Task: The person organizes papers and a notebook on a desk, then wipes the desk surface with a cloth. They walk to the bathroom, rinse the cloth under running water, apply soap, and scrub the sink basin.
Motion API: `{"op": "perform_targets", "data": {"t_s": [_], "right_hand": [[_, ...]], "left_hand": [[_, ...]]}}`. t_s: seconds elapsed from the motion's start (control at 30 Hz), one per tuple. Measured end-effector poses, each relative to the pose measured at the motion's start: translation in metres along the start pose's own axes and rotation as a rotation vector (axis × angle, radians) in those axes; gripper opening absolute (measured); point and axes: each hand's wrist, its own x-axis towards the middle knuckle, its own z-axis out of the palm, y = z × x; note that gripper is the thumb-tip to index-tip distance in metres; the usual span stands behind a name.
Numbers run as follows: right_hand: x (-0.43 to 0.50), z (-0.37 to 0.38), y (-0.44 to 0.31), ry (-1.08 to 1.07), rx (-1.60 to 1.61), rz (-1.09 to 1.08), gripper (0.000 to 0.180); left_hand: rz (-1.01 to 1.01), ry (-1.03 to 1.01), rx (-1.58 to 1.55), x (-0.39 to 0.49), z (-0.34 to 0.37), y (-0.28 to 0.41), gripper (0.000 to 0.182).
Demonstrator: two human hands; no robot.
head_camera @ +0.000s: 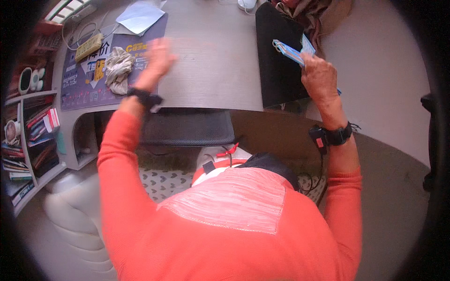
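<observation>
My left hand [159, 58], blurred by motion, is over the right edge of a purple printed desk mat [102, 100]. Nothing shows in it, and its thumb stands apart from the fingers. A crumpled pale cloth [119, 68] lies on the mat, just left of that hand. Over a black mat [279, 77], my right hand [320, 75] grips a light-blue flat item [290, 52], perhaps a small booklet or folded card. One flap of it sticks up, and a ring shows at its far end. The fist hides the item's middle.
Loose white sheets [140, 17] and a yellow power strip [89, 47] with cables lie at the desk's far left. Brown fabric [316, 17] is heaped behind the black mat. A bookshelf [26, 140] stands left; a dark chair seat [186, 128] sits under the desk edge.
</observation>
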Motion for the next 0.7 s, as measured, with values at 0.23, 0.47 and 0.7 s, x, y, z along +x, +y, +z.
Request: {"op": "perform_targets", "data": {"t_s": [0.23,0.47,0.7], "right_hand": [[0.013,-0.012,0.008,-0.05,0.047,0.022,0.019],[0.012,-0.02,0.016,0.003,0.113,0.075,0.014],[0.015,-0.02,0.018,-0.029,0.146,0.092,0.024]], "left_hand": [[-0.881,-0.555,-0.05,-0.099,-0.034,-0.165,0.079],[-0.709,-0.188,-0.305,-0.017,-0.04,-0.082,0.043],[-0.212,-0.234,0.221,0.045,-0.013,0.054,0.082]]}}
